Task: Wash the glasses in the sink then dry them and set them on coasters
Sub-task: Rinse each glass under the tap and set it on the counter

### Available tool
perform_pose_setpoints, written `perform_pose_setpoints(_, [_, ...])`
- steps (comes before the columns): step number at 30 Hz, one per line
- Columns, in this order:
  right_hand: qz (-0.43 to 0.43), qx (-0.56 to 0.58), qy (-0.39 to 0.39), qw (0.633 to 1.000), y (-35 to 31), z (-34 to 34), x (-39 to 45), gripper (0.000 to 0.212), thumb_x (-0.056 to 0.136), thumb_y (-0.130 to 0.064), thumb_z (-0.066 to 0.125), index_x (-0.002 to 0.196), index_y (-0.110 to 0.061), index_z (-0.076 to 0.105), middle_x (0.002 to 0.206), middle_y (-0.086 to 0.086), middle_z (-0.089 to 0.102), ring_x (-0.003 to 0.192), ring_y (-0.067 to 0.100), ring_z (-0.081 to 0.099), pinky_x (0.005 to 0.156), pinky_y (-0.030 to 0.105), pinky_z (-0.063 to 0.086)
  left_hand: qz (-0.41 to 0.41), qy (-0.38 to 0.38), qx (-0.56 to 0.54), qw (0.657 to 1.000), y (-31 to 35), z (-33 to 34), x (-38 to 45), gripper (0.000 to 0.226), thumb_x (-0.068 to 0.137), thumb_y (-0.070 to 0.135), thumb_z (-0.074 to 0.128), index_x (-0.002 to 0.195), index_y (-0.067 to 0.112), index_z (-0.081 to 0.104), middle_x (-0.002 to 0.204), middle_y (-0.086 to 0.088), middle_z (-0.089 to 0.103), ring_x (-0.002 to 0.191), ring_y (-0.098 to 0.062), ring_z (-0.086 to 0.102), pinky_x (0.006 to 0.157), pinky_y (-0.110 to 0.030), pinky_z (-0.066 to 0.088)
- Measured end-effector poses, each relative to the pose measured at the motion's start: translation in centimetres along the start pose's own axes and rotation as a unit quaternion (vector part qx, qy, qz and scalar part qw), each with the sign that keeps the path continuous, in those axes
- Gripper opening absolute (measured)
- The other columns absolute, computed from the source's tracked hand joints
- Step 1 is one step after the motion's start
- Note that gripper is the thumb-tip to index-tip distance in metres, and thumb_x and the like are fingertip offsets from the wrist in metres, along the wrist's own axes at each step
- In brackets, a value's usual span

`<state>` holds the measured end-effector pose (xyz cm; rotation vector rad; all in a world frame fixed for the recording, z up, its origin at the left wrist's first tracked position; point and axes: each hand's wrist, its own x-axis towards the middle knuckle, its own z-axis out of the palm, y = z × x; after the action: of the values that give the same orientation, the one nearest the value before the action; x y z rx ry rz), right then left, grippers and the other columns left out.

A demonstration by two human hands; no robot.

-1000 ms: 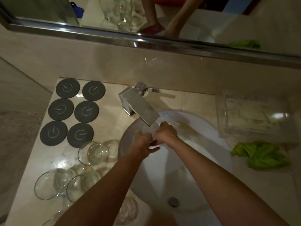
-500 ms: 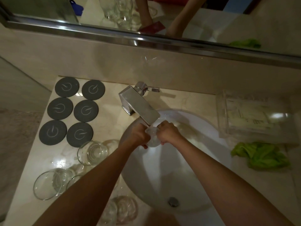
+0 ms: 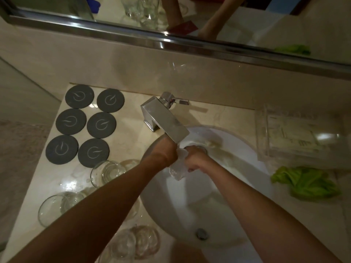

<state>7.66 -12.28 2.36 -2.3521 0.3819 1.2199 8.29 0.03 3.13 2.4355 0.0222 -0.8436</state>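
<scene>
1. Both hands are over the sink right under the tap: left hand and right hand wrap around one glass squeezed between them, its lower end poking out below the fingers.
2. Left of the sink, more glasses lie on the counter, just below six dark coasters.
3. Green cloth sits on the right side.

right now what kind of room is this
Most likely a bathroom vanity, perhaps a hotel's: a round white sink set in a marble counter, a square chrome faucet, and a framed wall mirror right above.
</scene>
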Motion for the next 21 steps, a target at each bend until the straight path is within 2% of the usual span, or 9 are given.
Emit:
perform_pose_setpoints(2, [-0.005,0.021,-0.009,1.0,0.3,-1.0,0.4,0.044,0.087,0.004,0.064,0.13,-0.006,0.058,0.117,0.014,0.068,0.089,0.026,0.069,0.077,0.037,0.062,-0.019,0.015,-0.042,0.999,0.9,-0.2,0.3,0.003,0.092,0.009,0.059,0.089,0.009,0.059,0.085,-0.012,0.061,0.076,-0.031,0.072,0.064,-0.041,0.061])
perform_pose_setpoints(4, [0.003,0.037,-0.016,0.999,0.4,-1.5,0.8,0.048,0.089,0.002,0.061,0.135,-0.012,0.057,0.116,0.012,0.068,0.088,0.026,0.072,0.08,0.04,0.063,-0.066,0.002,-0.155,0.986,0.8,0.4,0.3,0.005,0.094,0.005,0.06,0.099,0.004,0.06,0.09,-0.013,0.061,0.073,-0.032,0.072,0.063,-0.046,0.062])
perform_pose_setpoints(7, [0.028,0.106,-0.012,0.994,0.3,-1.2,1.3,0.039,0.088,-0.003,0.064,0.127,-0.011,0.062,0.102,0.01,0.073,0.073,0.022,0.072,0.082,0.042,0.063,-0.133,-0.097,-0.385,0.908,-0.2,1.4,-0.4,0.023,0.094,-0.002,0.058,0.115,0.007,0.058,0.108,-0.013,0.066,0.085,-0.032,0.072,0.076,-0.048,0.062])
perform_pose_setpoints(9, [0.031,0.119,-0.021,0.992,0.0,-1.2,0.9,0.035,0.092,0.001,0.059,0.125,-0.011,0.062,0.102,0.011,0.072,0.072,0.022,0.069,0.078,0.039,0.064,-0.14,-0.164,-0.463,0.86,-0.9,1.4,-1.0,0.025,0.095,-0.004,0.052,0.115,0.009,0.058,0.105,-0.018,0.066,0.087,-0.033,0.067,0.083,-0.047,0.06])
perform_pose_setpoints(12, [-0.013,0.018,-0.073,0.997,-0.5,-1.9,-0.3,0.046,0.096,-0.004,0.056,0.139,-0.021,0.055,0.097,0.008,0.068,0.067,0.018,0.065,0.056,0.026,0.052,-0.111,-0.209,-0.424,0.874,-2.3,0.9,-1.0,0.031,0.093,-0.01,0.048,0.119,0.001,0.059,0.106,-0.022,0.065,0.088,-0.031,0.066,0.074,-0.04,0.062])
perform_pose_setpoints(14, [-0.043,-0.014,-0.062,0.997,-0.7,-2.0,-1.0,0.053,0.095,-0.007,0.053,0.146,-0.023,0.05,0.112,0.007,0.068,0.082,0.022,0.068,0.065,0.03,0.052,-0.099,-0.202,-0.411,0.884,-2.6,0.4,-0.8,0.024,0.096,-0.007,0.05,0.118,-0.009,0.06,0.1,-0.021,0.067,0.083,-0.03,0.068,0.065,-0.034,0.062])
perform_pose_setpoints(17, [-0.08,0.121,0.014,0.989,-0.2,-1.2,-2.1,0.045,0.096,-0.019,0.051,0.141,-0.021,0.053,0.12,0.004,0.063,0.098,0.023,0.065,0.075,0.03,0.058,-0.129,-0.119,-0.438,0.882,-2.8,-0.3,-0.7,0.019,0.092,-0.011,0.045,0.099,-0.011,0.063,0.086,-0.024,0.065,0.071,-0.03,0.066,0.065,-0.04,0.061])
perform_pose_setpoints(19, [-0.107,0.212,0.047,0.97,0.2,-0.1,-2.8,0.039,0.097,-0.024,0.052,0.136,-0.026,0.053,0.115,-0.002,0.064,0.096,0.019,0.065,0.077,0.031,0.06,-0.124,-0.111,-0.46,0.872,-2.7,-0.6,-0.8,0.025,0.089,-0.014,0.043,0.106,-0.012,0.062,0.101,-0.034,0.067,0.081,-0.039,0.07,0.069,-0.043,0.062])
perform_pose_setpoints(21, [-0.138,0.293,0.049,0.945,0.7,1.5,-3.3,0.039,0.096,-0.02,0.053,0.133,-0.032,0.048,0.113,-0.008,0.062,0.104,0.018,0.064,0.091,0.042,0.058,-0.118,-0.133,-0.456,0.872,-2.5,-1.0,-1.0,0.032,0.09,-0.014,0.042,0.115,-0.009,0.06,0.113,-0.034,0.066,0.094,-0.045,0.07,0.079,-0.045,0.061])
